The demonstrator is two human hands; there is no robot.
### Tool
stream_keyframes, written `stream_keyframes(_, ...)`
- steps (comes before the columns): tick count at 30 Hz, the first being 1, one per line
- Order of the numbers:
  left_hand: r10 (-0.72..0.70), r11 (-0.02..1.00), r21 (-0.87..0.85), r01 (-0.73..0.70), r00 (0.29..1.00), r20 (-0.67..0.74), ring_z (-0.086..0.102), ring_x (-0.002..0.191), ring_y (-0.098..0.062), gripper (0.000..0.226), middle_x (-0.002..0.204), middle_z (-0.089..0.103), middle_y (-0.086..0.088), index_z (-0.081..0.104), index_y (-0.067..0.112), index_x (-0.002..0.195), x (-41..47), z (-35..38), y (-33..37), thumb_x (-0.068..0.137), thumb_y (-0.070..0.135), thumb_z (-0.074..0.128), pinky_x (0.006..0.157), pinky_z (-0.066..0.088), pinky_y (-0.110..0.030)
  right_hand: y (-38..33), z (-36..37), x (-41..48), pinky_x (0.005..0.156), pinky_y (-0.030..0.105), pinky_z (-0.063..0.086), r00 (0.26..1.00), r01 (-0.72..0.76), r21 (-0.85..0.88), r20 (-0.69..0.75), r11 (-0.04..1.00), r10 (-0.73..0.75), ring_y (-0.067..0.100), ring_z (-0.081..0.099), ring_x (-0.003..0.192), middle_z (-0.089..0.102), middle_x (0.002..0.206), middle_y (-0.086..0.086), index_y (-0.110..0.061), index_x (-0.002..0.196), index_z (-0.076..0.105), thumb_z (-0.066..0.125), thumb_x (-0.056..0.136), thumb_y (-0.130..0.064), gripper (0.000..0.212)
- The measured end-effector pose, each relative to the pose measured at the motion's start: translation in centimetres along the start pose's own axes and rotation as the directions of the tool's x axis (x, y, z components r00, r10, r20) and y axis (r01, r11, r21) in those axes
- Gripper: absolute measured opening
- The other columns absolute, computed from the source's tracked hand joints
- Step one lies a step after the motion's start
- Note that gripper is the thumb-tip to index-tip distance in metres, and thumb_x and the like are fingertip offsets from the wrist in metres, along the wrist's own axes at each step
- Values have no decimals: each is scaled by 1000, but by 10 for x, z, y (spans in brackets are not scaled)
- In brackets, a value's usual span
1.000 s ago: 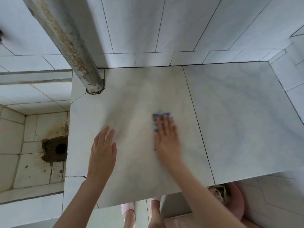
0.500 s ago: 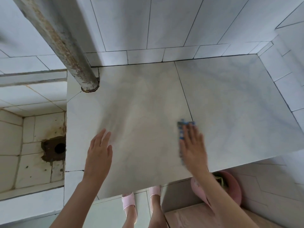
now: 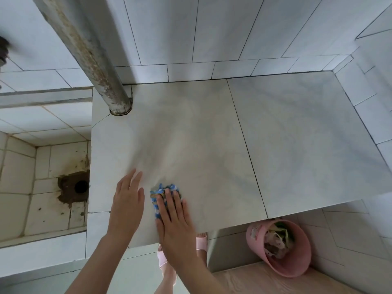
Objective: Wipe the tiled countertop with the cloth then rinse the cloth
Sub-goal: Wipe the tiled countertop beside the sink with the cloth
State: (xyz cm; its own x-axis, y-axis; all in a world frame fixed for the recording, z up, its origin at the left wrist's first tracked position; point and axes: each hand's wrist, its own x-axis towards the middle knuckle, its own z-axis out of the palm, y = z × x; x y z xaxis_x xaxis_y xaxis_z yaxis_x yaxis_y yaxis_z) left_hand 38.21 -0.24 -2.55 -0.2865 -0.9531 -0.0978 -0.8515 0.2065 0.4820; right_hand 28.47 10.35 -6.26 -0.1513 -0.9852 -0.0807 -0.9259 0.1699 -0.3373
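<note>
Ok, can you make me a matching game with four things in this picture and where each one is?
Things:
1. cloth
2. left hand
3. pink bin
4. rusty pipe

Places:
A. on the floor below the countertop's front edge
B. under the right hand
C. goes down through the countertop at its back left corner
D. flat on the countertop, just left of the cloth

Pairs: 1-B, 2-D, 3-A, 4-C

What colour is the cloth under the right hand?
Blue and white, with a darker patch; the cloth shows best in the head view.
</note>
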Motion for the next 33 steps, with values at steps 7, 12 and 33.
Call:
stream_keyframes(7,-6,1000,-25,6,1000,25,39,126,-28,41,139,41,-12,45,7,130,-7,2,2,90,7,49,100,40,-40,60,-19,-10,117,36,14,1000,-4,-61,-2,998,4,19,21,144,26,155,1,-21,146,32,20,101,-35,49)
stream_keyframes(12,1,1000,-21,0,999,50,38,125,-26,41,140,40,-9,45,9,131,-9,6,7,90,7,48,101,38,-39,149,-49,-15,117,38,11,982,-187,-149,-47,971,182,24,18,144,20,156,7,-15,149,19,18,100,-32,52)
stream_keyframes(33,188,982,-2,-189,977,104,40,125,-34,43,138,43,-18,46,2,129,49,55,109,87,1,50,106,30,-39,192,-64,40,115,36,13,999,23,-168,-20,985,-27,17,15,145,21,156,1,-20,149,23,16,101,-38,52)
